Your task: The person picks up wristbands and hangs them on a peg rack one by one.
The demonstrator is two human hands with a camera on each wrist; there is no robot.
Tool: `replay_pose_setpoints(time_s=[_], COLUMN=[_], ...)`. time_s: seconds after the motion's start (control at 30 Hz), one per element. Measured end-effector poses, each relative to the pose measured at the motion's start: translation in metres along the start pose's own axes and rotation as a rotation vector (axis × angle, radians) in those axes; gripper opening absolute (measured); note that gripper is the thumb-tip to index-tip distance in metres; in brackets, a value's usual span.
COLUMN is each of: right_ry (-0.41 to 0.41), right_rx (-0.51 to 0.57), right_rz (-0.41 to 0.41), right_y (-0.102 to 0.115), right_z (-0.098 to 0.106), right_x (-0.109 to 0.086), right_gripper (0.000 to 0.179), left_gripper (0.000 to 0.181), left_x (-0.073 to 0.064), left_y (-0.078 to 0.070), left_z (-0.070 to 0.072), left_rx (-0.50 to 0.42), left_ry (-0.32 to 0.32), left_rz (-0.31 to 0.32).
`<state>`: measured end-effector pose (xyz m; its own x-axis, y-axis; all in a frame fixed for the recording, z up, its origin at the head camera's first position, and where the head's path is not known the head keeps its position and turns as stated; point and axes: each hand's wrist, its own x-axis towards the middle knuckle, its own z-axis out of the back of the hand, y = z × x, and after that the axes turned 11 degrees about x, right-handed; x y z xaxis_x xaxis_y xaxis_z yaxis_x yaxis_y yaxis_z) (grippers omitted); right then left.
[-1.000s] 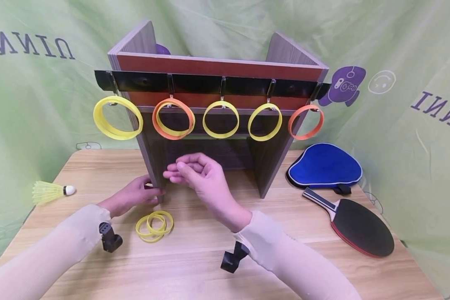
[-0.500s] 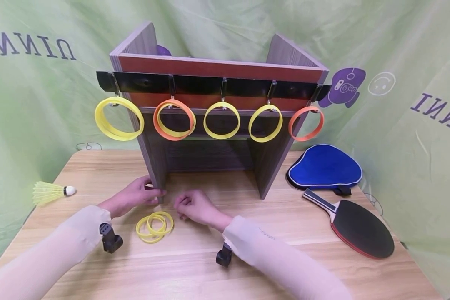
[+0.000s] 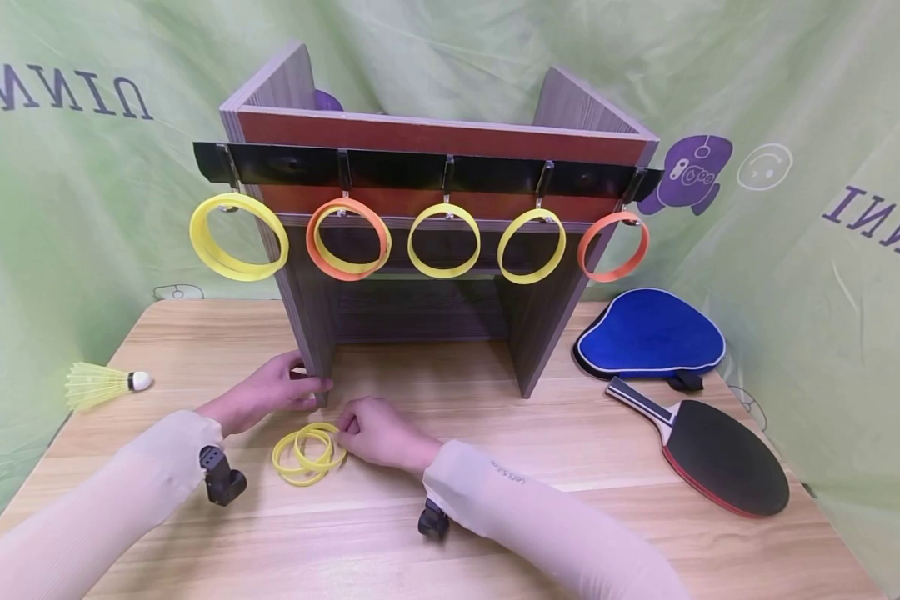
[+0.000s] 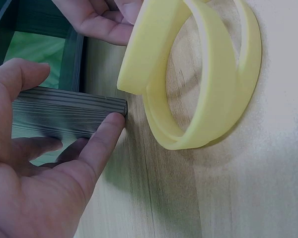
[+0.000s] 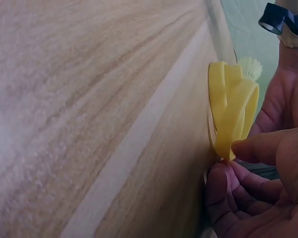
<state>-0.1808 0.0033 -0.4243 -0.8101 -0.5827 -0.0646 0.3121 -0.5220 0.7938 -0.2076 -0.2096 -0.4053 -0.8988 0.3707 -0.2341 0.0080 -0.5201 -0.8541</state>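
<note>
My left hand (image 3: 273, 390) holds the lower end of the grey wood-grain side panel (image 4: 69, 110) of a small shelf unit, thumb on one side and fingers on the other. My right hand (image 3: 381, 433) is at the right edge of a small pile of yellow rings (image 3: 279, 457) on the table. In the right wrist view, its thumb and fingers pinch the edge of a yellow ring (image 5: 228, 134). That ring leans against the others, tilted, in the left wrist view. Part of the pinch is hidden behind the fingers.
Yellow and orange rings (image 3: 444, 273) hang from hooks on a black bar (image 3: 397, 171) across the shelf's front. A shuttlecock (image 3: 101, 385) lies at left. A blue paddle case (image 3: 648, 333) and a table tennis paddle (image 3: 723, 457) lie on the wooden table (image 3: 330, 550) at right.
My right hand has come down from in front of the shelf to the table, then left to the yellow rings, and now pinches one. My left hand has stayed on the panel.
</note>
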Motion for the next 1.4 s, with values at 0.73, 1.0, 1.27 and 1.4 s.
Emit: replay_pose_setpoints(time_s=[0.73,1.0,1.27,1.4], right_ry=[0.108,0.205,0.136,0.009], right_rx=[0.650,0.758,0.795,0.825], right_rz=[-0.129,-0.134,0.046,0.148], right_y=[-0.015,-0.005,0.029,0.045], right_z=[0.029,0.064,0.120,0.142], right_x=[-0.018,-0.041,-0.073,-0.088], right_gripper=[0.021,0.032,0.025,0.025], left_gripper=[0.073,0.070,0.061,0.060], left_x=[0.000,0.000,-0.001,0.000], left_y=[0.001,0.001,0.000,0.001], left_z=[-0.001,-0.002,-0.001,-0.002], left_rx=[-0.007,-0.022,-0.025,-0.040], left_ry=[-0.002,-0.011,-0.025,-0.023], left_rz=[-0.024,-0.018,0.000,-0.010])
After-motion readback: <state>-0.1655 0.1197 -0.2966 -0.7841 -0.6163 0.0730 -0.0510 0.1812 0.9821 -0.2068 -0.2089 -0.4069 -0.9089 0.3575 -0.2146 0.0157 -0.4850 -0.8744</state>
